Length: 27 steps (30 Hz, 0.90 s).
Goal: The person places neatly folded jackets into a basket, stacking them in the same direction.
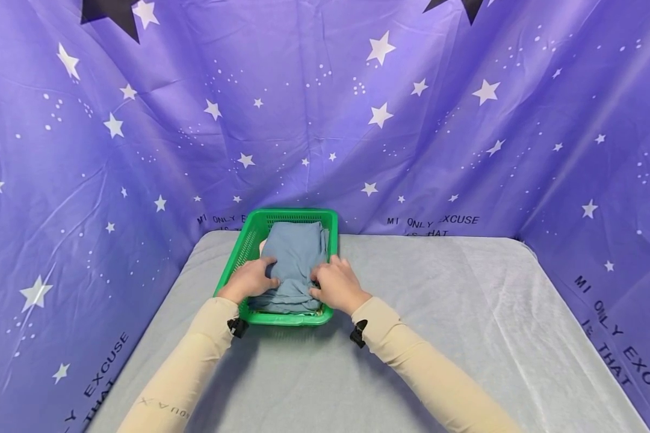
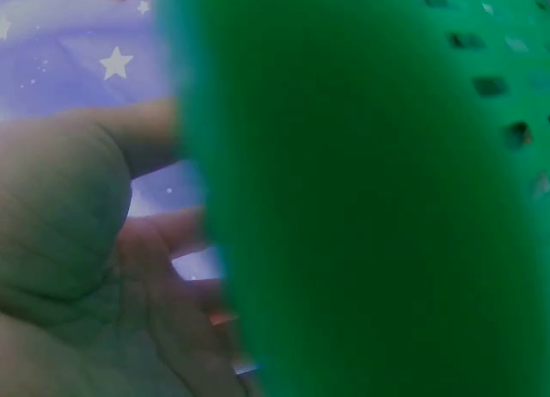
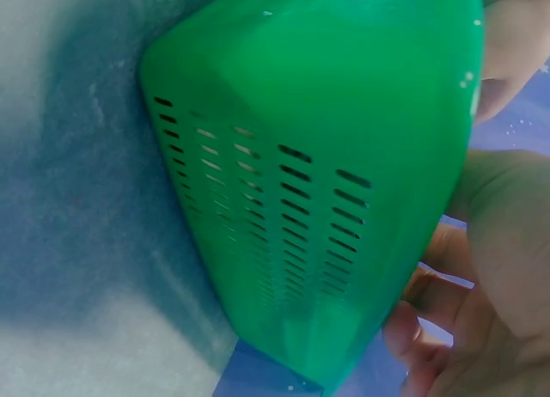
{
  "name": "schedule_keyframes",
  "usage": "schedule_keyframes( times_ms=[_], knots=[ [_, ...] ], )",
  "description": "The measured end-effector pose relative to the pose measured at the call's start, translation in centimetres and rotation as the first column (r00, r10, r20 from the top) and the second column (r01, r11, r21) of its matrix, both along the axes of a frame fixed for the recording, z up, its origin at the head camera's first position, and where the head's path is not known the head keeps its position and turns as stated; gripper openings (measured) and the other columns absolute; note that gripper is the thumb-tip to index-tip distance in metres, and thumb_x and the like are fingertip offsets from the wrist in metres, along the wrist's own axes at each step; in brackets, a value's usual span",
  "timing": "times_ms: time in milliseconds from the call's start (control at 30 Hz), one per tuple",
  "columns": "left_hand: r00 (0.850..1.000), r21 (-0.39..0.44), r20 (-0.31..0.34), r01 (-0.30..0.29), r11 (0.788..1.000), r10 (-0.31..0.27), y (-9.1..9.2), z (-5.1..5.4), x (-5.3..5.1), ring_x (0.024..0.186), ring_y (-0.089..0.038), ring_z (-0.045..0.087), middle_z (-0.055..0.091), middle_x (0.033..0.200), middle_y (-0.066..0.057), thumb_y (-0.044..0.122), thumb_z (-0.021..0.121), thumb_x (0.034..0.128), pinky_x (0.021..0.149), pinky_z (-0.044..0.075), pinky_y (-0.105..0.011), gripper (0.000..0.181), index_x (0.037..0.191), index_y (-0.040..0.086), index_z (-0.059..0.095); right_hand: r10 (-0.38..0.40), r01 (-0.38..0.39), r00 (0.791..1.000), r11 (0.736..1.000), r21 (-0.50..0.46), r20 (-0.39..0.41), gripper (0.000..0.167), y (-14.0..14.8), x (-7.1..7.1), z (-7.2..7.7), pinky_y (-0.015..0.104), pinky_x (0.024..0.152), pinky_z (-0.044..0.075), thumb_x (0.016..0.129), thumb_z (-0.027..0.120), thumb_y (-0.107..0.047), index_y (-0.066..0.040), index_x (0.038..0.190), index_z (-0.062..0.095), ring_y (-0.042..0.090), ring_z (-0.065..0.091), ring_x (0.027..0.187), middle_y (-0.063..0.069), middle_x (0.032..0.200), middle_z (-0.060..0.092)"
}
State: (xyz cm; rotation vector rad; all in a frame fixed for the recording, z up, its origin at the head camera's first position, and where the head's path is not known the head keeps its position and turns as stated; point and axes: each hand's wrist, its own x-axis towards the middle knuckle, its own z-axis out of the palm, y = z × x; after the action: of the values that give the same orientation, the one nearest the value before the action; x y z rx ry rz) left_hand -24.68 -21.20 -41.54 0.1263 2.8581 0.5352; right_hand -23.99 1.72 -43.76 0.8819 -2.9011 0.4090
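A folded blue-grey garment lies on top inside a green plastic basket. My left hand reaches over the basket's left rim, its thumb and fingers apart on the garment's left side. On the garment's right edge rests my right hand, fingers loosely bent near the right rim. In the left wrist view the basket wall hides that hand's fingertips. The right wrist view shows the basket's slotted outer side, with the right hand reaching over the rim; its fingertips are partly hidden.
The basket stands at the back left of a table covered with light grey cloth. Purple star-printed curtains hang behind the table and along both sides. Something pale shows beneath the garment at the basket's left.
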Motion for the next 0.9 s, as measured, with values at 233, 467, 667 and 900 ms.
schedule_keyframes(
  times_ms=[233, 467, 667, 900],
  knots=[
    [0.999, -0.047, 0.043, 0.016, 0.999, -0.014, -0.1, -0.3, -0.1, 0.141, -0.048, 0.045, 0.048, 0.154, -0.025, 0.032, 0.074, 0.0942, 0.11, 0.043, -0.062, 0.072, 0.156, 0.012, 0.043, 0.008, -0.007, 0.999, 0.999, 0.045, -0.033, 0.018, 0.0, 0.0, -0.4, 0.033, 0.072, 0.026, 0.092, 0.077, -0.036, -0.02, 0.1, 0.078, 0.02, 0.038, 0.081, -0.004, 0.092, 0.07],
    [0.998, -0.064, 0.057, 0.028, 0.998, -0.025, -0.2, -0.5, -0.3, 0.142, -0.048, 0.045, 0.048, 0.154, -0.025, 0.033, 0.073, 0.0944, 0.111, 0.043, -0.062, 0.072, 0.157, 0.013, 0.042, 0.005, -0.004, 0.999, 0.999, 0.033, -0.034, 0.018, 0.1, -0.1, -1.0, 0.033, 0.071, 0.023, 0.092, 0.077, -0.036, -0.022, 0.103, 0.079, 0.02, 0.036, 0.081, -0.005, 0.091, 0.067],
    [0.999, -0.054, 0.04, 0.031, 0.998, -0.029, -0.3, -0.8, -0.3, 0.142, -0.048, 0.043, 0.047, 0.154, -0.025, 0.033, 0.073, 0.0945, 0.112, 0.042, -0.063, 0.072, 0.156, 0.012, 0.043, 0.011, -0.011, 1.0, 1.0, 0.005, -0.027, 0.017, 0.4, -0.1, -1.2, 0.034, 0.072, 0.022, 0.093, 0.076, -0.035, -0.024, 0.105, 0.079, 0.02, 0.035, 0.083, -0.006, 0.097, 0.068],
    [1.0, -0.05, 0.011, 0.004, 0.999, -0.003, -0.4, -0.4, 0.1, 0.145, -0.047, 0.039, 0.044, 0.156, -0.027, 0.035, 0.073, 0.0948, 0.111, 0.041, -0.065, 0.071, 0.156, 0.014, 0.044, 0.039, -0.039, 0.999, 0.992, -0.116, 0.001, 0.018, 1.1, -0.3, -1.7, 0.035, 0.076, 0.025, 0.095, 0.074, -0.031, -0.022, 0.109, 0.079, 0.019, 0.038, 0.086, -0.006, 0.106, 0.071]
  ],
)
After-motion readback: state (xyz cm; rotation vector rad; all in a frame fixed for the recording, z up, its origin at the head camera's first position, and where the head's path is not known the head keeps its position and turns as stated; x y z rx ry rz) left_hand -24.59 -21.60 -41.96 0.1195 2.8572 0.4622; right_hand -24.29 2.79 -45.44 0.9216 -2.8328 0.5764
